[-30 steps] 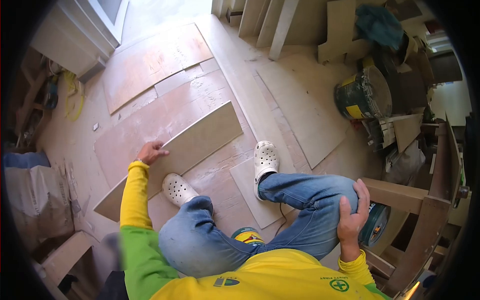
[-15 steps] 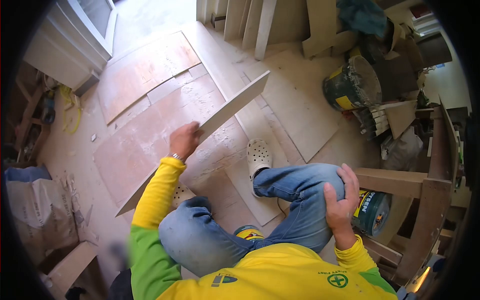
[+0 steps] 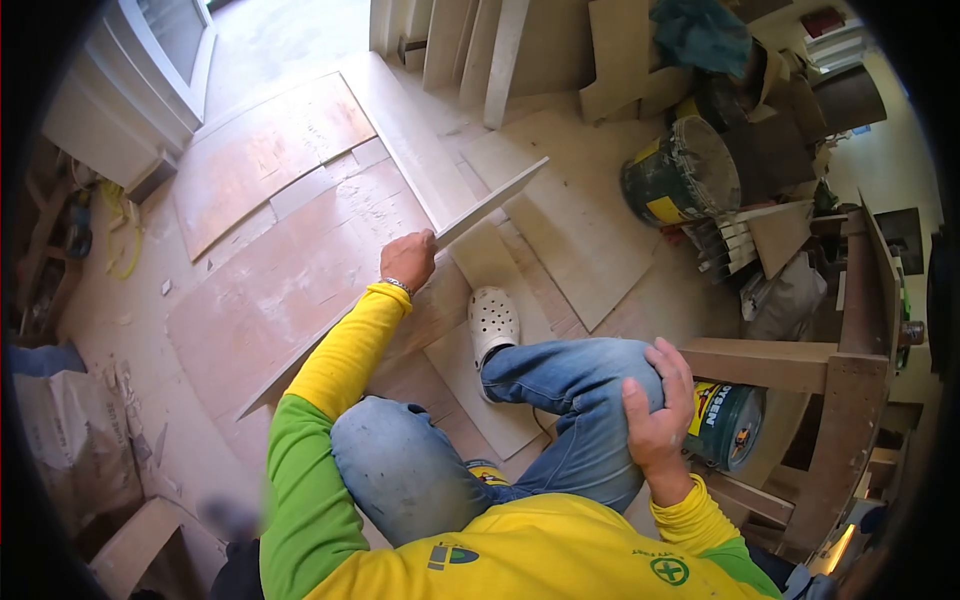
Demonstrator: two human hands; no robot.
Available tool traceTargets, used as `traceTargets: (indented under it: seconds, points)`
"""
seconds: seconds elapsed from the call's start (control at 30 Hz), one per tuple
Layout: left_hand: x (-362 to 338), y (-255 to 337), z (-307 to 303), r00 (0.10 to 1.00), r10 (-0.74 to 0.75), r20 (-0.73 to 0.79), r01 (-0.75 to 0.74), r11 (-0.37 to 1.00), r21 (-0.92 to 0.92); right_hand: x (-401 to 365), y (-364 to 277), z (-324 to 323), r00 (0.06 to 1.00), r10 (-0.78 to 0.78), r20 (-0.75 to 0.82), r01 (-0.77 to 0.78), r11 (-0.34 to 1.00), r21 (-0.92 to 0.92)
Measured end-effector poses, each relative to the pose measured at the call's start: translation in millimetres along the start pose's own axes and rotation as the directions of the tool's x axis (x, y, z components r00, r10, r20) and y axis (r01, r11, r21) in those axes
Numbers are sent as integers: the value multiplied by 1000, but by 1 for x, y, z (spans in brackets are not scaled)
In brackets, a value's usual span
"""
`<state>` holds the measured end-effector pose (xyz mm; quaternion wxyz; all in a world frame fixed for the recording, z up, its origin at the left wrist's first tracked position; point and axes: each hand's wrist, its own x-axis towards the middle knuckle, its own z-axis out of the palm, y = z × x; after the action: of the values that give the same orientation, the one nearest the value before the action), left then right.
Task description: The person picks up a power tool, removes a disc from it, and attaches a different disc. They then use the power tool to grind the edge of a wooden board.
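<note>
My left hand (image 3: 408, 262), with a metal band at the wrist, is closed on the upper edge of a long thin board (image 3: 492, 203). The board stands steeply tilted, nearly edge-on to me, slanting from lower left to upper right; my forearm hides part of it. My right hand (image 3: 662, 410) rests on my right knee, thumb apart from the fingers, holding nothing. Below the board, a pale dusty sheet (image 3: 250, 310) lies on the floor. My white perforated clog (image 3: 494, 322) is just right of the board.
A large green bucket (image 3: 690, 175) stands at upper right, and a labelled paint pail (image 3: 735, 425) sits beside my right knee, under a wooden frame (image 3: 765, 365). Panels (image 3: 550, 50) lean at the back. A paper sack (image 3: 80, 430) stands at left.
My left hand has moved toward the board's far end, and the board appears narrower, turned more edge-on. My right hand stays on the knee. The whole view has shifted slightly.
</note>
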<state>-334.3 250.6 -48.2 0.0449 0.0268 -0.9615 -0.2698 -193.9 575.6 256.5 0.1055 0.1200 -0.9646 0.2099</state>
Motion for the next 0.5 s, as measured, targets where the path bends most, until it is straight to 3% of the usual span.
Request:
traceTargets:
  seconds: [0.4,0.5]
  points:
    - [-14,-8,-5,995,20,98,-21,1000,7,2,0,-2,996,-62,-58,66,995,79]
    - [-43,-32,-18,979,-25,204,8,996,85,0,-8,-1,993,-80,-88,88,991,99]
